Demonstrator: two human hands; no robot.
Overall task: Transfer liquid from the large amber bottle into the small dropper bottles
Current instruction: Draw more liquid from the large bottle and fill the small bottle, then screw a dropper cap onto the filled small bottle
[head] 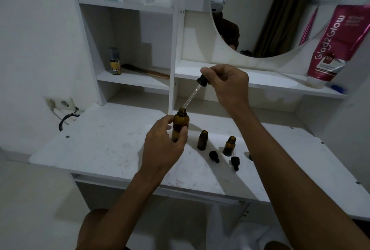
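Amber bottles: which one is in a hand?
The large amber bottle, gripped by the left hand; the two small dropper bottles stand untouched on the desk.

Here's my left hand (162,145) and my right hand (228,85), both bare. My forearms (290,159) are bare too, all the way down to the bottom edge. A bare knee (90,229) shows low on the left. Up in the mirror (260,9) I catch my brown top (230,31) and a white headset (218,2).
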